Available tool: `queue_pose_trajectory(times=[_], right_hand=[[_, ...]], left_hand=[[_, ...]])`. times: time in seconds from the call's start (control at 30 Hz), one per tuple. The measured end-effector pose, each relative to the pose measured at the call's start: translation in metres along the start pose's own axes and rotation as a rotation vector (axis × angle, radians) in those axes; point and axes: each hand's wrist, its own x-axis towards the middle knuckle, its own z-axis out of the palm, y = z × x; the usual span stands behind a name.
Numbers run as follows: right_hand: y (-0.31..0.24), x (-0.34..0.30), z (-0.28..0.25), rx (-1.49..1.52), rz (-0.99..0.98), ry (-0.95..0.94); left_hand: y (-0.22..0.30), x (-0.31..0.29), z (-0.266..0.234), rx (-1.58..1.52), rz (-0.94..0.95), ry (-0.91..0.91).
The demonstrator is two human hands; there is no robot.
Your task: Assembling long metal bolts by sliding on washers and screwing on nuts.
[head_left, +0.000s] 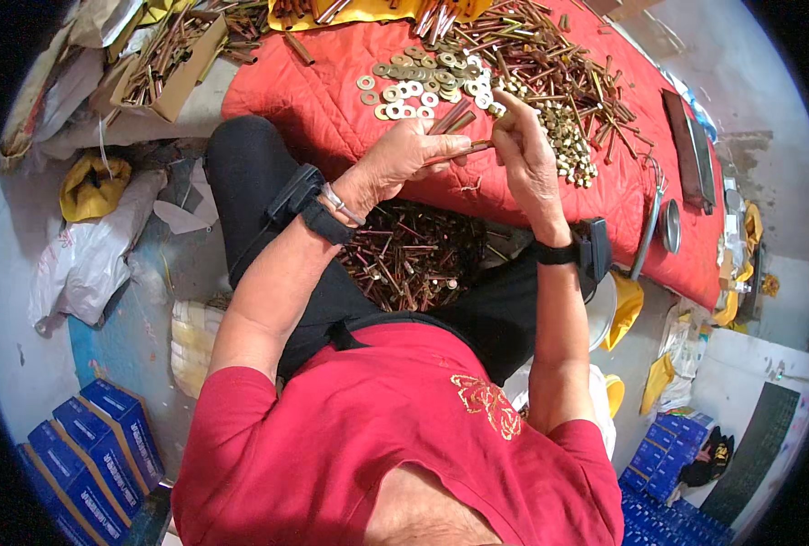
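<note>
My left hand (403,156) is closed round several copper-coloured metal rods. One rod (479,146) points right from its thumb, and two more rods (455,118) stick up behind the fingers. At the right tip of the first rod, my right hand (525,150) is closed, with its index finger raised; any small part in its grip is hidden. Beyond the hands, flat round washers (409,91) in brass and silver tones lie scattered on a red quilted cloth (323,100). Small brass-coloured nuts (568,146) are heaped just right of my right hand.
Loose rods (596,86) cover the cloth's far right. Between my legs sits a pile of rods (409,259). An open cardboard box (191,68) of rods stands far left. A dark long box (688,150) lies at the right edge. Blue boxes (95,455) are stacked lower left.
</note>
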Motion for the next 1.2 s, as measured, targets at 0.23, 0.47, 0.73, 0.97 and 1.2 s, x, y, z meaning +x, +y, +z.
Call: queue_pose_trajectory(times=[0.23, 0.47, 0.73, 0.97, 1.2], right_hand=[[0.008, 0.005, -0.007, 0.034, 0.171, 0.002], [0.003, 0.003, -0.007, -0.212, 0.109, -0.043], [0.005, 0.0, -0.008, -0.157, 0.125, -0.05], [0.002, -0.001, -0.007, -0.136, 0.214, -0.066], [-0.002, -0.003, -0.005, -0.105, 0.21, -0.07]], left_hand=[[-0.003, 0.007, -0.001, -0.004, -0.005, -0.013], [-0.006, 0.004, 0.005, -0.004, 0.037, 0.021], [0.001, 0.001, 0.012, -0.046, 0.036, 0.057], [0.002, 0.002, 0.009, -0.084, 0.012, 0.079], [0.0, 0.004, 0.002, -0.064, -0.009, -0.012]])
